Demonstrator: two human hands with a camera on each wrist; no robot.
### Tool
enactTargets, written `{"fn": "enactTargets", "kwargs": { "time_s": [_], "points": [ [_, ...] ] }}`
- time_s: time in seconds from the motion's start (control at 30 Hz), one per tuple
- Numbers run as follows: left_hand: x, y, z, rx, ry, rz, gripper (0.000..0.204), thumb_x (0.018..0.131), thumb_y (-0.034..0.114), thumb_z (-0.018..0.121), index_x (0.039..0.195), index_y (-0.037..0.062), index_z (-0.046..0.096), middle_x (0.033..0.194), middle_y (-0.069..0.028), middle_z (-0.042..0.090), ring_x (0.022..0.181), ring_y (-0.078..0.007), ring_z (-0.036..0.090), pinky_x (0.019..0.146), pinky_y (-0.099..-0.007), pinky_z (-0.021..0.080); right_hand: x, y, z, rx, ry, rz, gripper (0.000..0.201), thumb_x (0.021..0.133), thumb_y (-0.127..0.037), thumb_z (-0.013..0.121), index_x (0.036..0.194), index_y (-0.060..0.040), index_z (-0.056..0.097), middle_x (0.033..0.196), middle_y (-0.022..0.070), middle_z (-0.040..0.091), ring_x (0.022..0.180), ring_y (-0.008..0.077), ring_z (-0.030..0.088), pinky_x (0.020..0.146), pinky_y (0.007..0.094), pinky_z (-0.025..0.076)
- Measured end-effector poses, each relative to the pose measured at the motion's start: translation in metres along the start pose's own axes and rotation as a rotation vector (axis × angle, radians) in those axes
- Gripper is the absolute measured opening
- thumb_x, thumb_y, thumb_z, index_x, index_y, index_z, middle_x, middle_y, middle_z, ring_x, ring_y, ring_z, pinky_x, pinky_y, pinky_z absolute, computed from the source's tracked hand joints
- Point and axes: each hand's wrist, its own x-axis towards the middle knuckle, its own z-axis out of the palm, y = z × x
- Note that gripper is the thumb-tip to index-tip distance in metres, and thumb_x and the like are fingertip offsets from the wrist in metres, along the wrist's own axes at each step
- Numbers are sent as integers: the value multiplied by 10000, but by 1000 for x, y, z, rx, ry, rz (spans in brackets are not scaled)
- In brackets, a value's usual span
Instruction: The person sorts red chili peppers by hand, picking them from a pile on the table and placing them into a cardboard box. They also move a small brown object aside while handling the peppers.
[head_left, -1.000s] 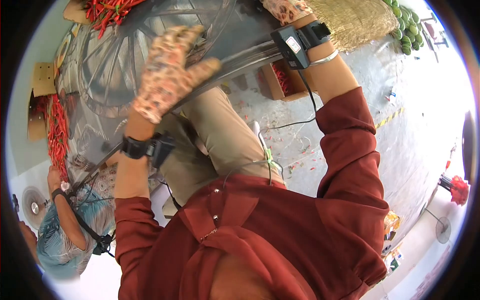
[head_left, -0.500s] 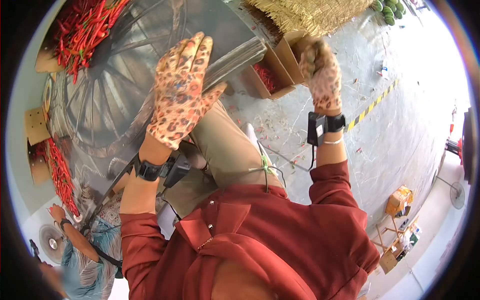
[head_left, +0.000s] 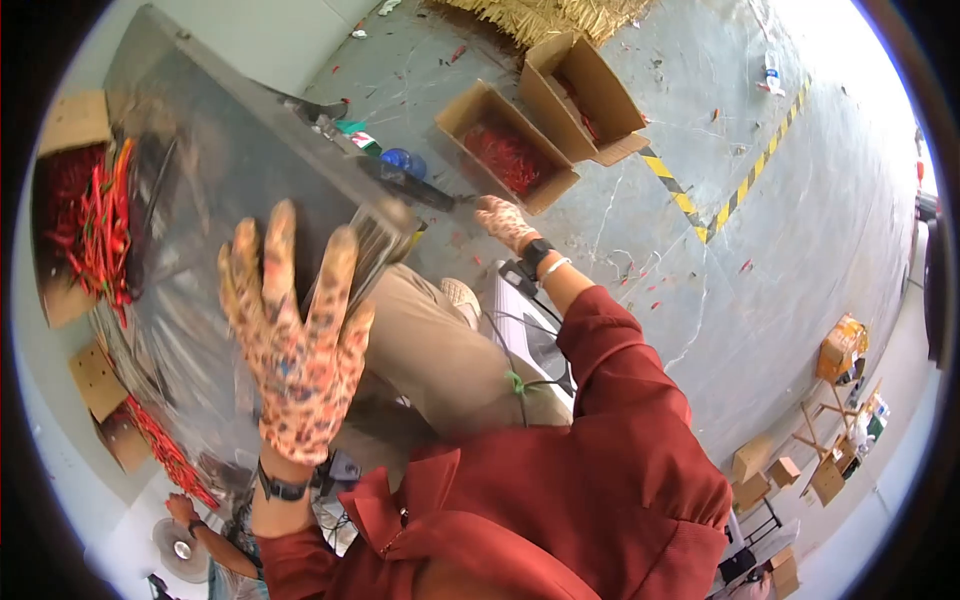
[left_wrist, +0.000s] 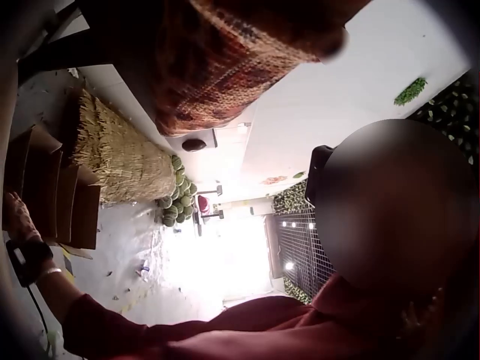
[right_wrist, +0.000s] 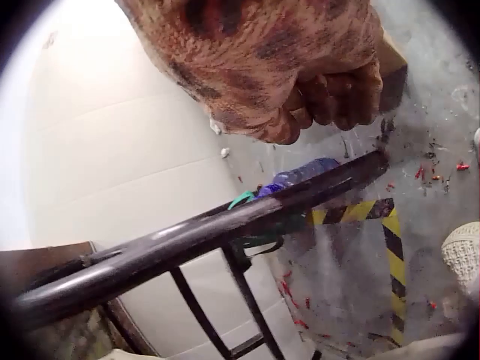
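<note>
Item, red chillies (head_left: 505, 160): a loose heap in an open cardboard box (head_left: 517, 122) on the floor, beyond your right hand (head_left: 505, 222) and beside a second open box (head_left: 625, 148). Handling, by judgement: light, slim and smooth, inclined to slide over one another; firm-skinned along the body, but apt to bruise or snap if squeezed or bent. Best hold: a small bunch taken near the stalk ends, in a gentle pinch, tips free. Direction: the box's long axis runs from upper left to lower right in your head view; the pods inside lie crossed, and at this blur you cannot tell which way any one points. Item, second lot of chillies (head_left: 100, 220): spilling from a box (head_left: 75, 120) on the counter (head_left: 210, 190), left of your left hand (head_left: 295, 370); long pods, many lying roughly up and down in the head view. Item, left hand: fingers straight and spread over the counter, nothing seen in them; contact with the surface cannot be told. Item, right hand: fingers curled in towards the palm, nothing seen in them, near the end of a dark bar (right_wrist: 187, 238).
</note>
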Motion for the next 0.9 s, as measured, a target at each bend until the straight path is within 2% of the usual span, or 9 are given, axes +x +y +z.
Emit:
{"fn": "enactTargets", "kwargs": {
  "time_s": [0.13,0.2,0.23,0.33,0.63,0.73,0.77,0.87,0.9],
  "points": [
    [0,-2,4,-17,11,35,541,764,241,682,1253,112,489,1404,-219,326,1262,-457,330,1046,-559,276,41,20,32,-76,-58,91,459,817,-270,578,1214,-42,548,1224,188,555,1165,326,511,976,379,414],
    [-7,-4,5,65,-75,-12,518,865,388,558,1318,166,445,1402,-222,339,1270,-454,326,1020,-585,293,53,21,40,-216,-104,149,527,814,-272,587,1277,-40,485,1305,197,485,1217,320,462,1014,383,378],
    [-6,-6,7,106,-118,-34,518,915,462,496,1351,193,423,1401,-224,345,1274,-452,325,1008,-599,302,60,19,36,-246,-208,165,559,813,-287,575,1298,-33,461,1330,194,470,1236,317,447,1046,380,343],
    [-6,-7,12,87,-91,-28,507,909,453,505,1337,192,430,1395,-223,349,1273,-452,326,1008,-600,300,81,38,64,-326,-89,160,565,814,-300,546,1306,-35,462,1369,188,436,1239,304,453,1053,374,334],
    [-23,-21,17,55,-46,-51,475,890,425,531,1295,190,451,1378,-220,362,1270,-453,328,1008,-605,295,138,90,108,-550,-237,95,445,819,-292,499,1162,-27,603,1258,182,548,1200,294,502,1017,408,377],
    [-27,-20,18,50,-52,-57,465,883,416,540,1281,189,458,1372,-220,366,1270,-453,329,1008,-607,293,155,117,125,-471,-294,167,490,833,-259,452,1263,-31,513,1316,191,493,1259,319,434,1049,397,336],
    [-28,-21,18,47,-58,-62,461,881,413,543,1276,189,461,1371,-219,367,1269,-453,329,1008,-608,292,145,96,111,-464,-176,232,485,837,-238,446,1256,-2,508,1287,217,509,1206,348,482,1021,417,370],
    [-31,-21,17,49,-69,-71,451,875,404,552,1262,188,468,1365,-218,371,1268,-453,330,1008,-609,290,154,112,121,-482,-202,152,481,850,-238,429,1235,42,501,1277,256,499,1177,370,502,1006,430,389],
    [-31,-21,18,50,-78,-77,448,873,401,555,1257,188,470,1363,-218,373,1268,-453,331,1007,-610,290,180,172,167,-583,-83,55,475,870,-229,390,1222,77,483,1255,281,504,1176,379,500,1011,450,379]
  ]
}}
